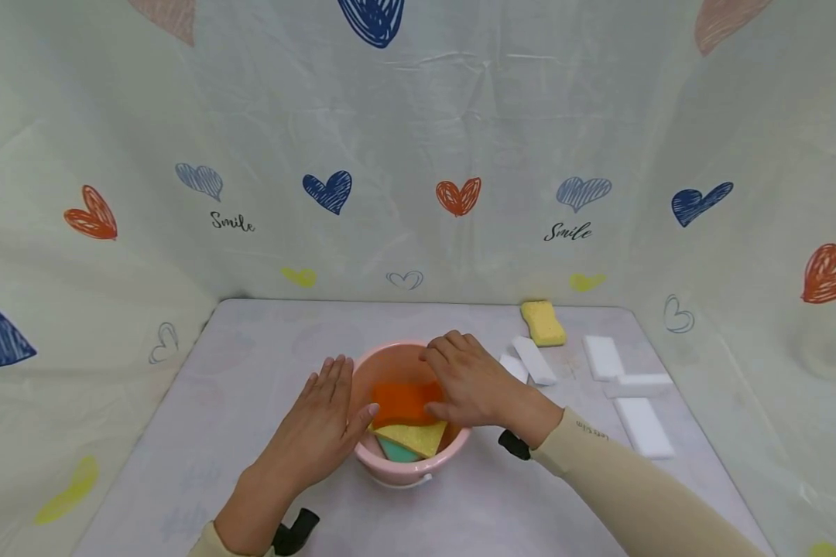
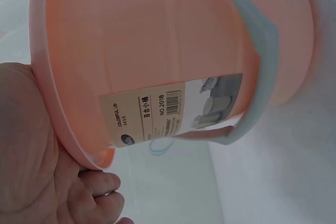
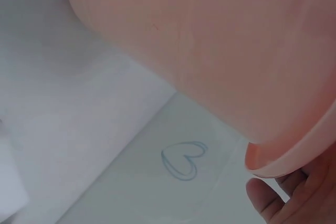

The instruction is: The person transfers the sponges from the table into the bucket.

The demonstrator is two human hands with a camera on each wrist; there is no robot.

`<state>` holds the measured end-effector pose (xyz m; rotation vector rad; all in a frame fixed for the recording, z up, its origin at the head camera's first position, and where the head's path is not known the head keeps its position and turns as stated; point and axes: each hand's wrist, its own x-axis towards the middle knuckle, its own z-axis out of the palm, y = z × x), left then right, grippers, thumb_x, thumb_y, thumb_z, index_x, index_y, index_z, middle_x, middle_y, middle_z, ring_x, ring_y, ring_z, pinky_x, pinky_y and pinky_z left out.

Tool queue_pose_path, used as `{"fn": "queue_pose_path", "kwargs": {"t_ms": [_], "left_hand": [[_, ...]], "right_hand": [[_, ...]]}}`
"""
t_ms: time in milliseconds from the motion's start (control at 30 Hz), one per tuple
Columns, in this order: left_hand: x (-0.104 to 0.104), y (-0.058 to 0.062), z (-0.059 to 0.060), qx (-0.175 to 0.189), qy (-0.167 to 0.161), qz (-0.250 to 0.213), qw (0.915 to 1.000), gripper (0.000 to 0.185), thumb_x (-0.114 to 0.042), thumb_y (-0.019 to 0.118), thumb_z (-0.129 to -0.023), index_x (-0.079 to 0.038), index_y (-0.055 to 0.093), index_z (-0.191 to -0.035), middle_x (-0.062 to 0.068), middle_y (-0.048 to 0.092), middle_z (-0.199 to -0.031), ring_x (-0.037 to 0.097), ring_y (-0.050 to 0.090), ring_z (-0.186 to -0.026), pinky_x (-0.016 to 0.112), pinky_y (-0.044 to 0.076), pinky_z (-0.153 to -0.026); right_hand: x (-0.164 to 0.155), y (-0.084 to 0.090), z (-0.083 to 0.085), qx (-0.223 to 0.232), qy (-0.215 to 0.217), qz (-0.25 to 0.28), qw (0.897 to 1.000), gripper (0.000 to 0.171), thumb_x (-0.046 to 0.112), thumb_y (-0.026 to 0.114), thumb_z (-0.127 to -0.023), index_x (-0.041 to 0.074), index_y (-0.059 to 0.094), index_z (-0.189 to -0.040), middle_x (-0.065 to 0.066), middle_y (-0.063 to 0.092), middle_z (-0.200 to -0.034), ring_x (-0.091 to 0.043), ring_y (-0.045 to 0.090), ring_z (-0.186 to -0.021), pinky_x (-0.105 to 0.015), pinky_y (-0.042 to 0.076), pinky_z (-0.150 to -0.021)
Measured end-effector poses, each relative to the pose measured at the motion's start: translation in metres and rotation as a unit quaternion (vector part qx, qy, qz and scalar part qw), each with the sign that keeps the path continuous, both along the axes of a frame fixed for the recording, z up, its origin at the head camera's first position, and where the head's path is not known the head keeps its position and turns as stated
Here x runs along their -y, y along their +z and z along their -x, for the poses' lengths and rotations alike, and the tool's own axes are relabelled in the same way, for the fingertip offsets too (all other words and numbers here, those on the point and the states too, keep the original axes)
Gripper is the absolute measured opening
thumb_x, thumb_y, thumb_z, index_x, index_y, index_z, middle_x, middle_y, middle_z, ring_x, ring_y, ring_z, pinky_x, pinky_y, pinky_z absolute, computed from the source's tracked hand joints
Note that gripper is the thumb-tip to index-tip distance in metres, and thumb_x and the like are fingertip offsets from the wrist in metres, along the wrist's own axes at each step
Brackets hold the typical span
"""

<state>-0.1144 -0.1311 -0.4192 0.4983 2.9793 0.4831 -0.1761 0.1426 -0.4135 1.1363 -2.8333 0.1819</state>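
— While the left hand [image 1: 313, 428] lies flat-fingered along the rim of the pink bucket [image 2: 131, 24], what's the danger?

— Uneven pressure, I'd say! One palm leaning harder could tip the bucket, and the orange sponge [image 1: 402, 404], inside above a yellow sponge [image 1: 420, 439] and a green piece [image 1: 397, 451], might spill.

— And the poses?

— Left fingers straight, gripping nothing; right hand [image 1: 474, 384] bent over the far-right rim, fingers loosely curved, thumb by the orange sponge: touching or not, I can't tell. Beyond, white blocks [image 1: 644, 428] lie on the table [image 1: 251, 371]!
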Motion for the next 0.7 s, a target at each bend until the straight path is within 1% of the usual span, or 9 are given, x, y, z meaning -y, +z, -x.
{"fn": "queue_pose_path", "kwargs": {"t_ms": [200,267,333,467,567,700], "left_hand": [[0.0,-0.001,0.0,0.002,0.005,-0.004,1.0,0.089,-0.054,0.049,-0.109,0.004,0.013,-0.167,0.023,0.019,-0.174,0.042,0.016,-0.163,0.059,0.014,-0.13],[0.0,-0.001,0.0,0.003,0.005,-0.005,1.0,0.09,-0.055,0.048,-0.109,0.004,0.013,-0.167,0.023,0.019,-0.174,0.041,0.016,-0.163,0.059,0.013,-0.13],[0.0,-0.001,0.001,0.004,0.005,-0.006,1.0,0.09,-0.056,0.047,-0.109,0.004,0.013,-0.167,0.023,0.019,-0.174,0.041,0.016,-0.163,0.058,0.013,-0.13],[0.0,-0.002,0.001,0.004,0.004,-0.009,0.9999,0.09,-0.057,0.046,-0.109,0.004,0.013,-0.167,0.023,0.02,-0.174,0.041,0.016,-0.163,0.058,0.013,-0.13],[0.0,-0.003,0.001,0.001,0.004,-0.012,0.9999,0.09,-0.057,0.046,-0.109,0.004,0.014,-0.167,0.024,0.02,-0.174,0.041,0.017,-0.163,0.058,0.014,-0.13],[0.0,-0.004,0.0,-0.002,0.003,-0.015,0.9999,0.09,-0.057,0.046,-0.109,0.005,0.014,-0.166,0.024,0.021,-0.174,0.041,0.017,-0.162,0.058,0.014,-0.13]], "right_hand": [[-0.001,-0.001,-0.002,-0.019,-0.006,0.014,1.0,0.058,0.05,0.074,-0.093,0.011,0.063,-0.135,-0.004,0.063,-0.129,-0.022,0.05,-0.12,-0.04,0.046,-0.103],[-0.003,-0.003,-0.002,-0.036,-0.014,0.025,0.999,0.054,0.049,0.072,-0.095,0.01,0.064,-0.133,-0.004,0.064,-0.126,-0.022,0.051,-0.119,-0.04,0.046,-0.102],[-0.007,-0.004,-0.002,-0.062,-0.025,0.041,0.997,0.05,0.048,0.071,-0.097,0.01,0.066,-0.128,-0.004,0.065,-0.123,-0.023,0.052,-0.116,-0.04,0.048,-0.1],[-0.021,-0.008,0.001,-0.121,-0.061,0.085,0.987,0.044,0.044,0.074,-0.096,0.007,0.068,-0.119,-0.007,0.068,-0.115,-0.027,0.056,-0.109,-0.042,0.048,-0.092],[-0.038,-0.008,0.004,-0.146,-0.101,0.108,0.978,0.046,0.042,0.078,-0.094,0.004,0.068,-0.117,-0.011,0.068,-0.113,-0.03,0.055,-0.103,-0.043,0.047,-0.088],[-0.066,-0.009,0.008,-0.16,-0.151,0.118,0.968,0.048,0.04,0.08,-0.092,0.0,0.067,-0.116,-0.016,0.068,-0.111,-0.036,0.056,-0.101,-0.046,0.047,-0.084]]}}
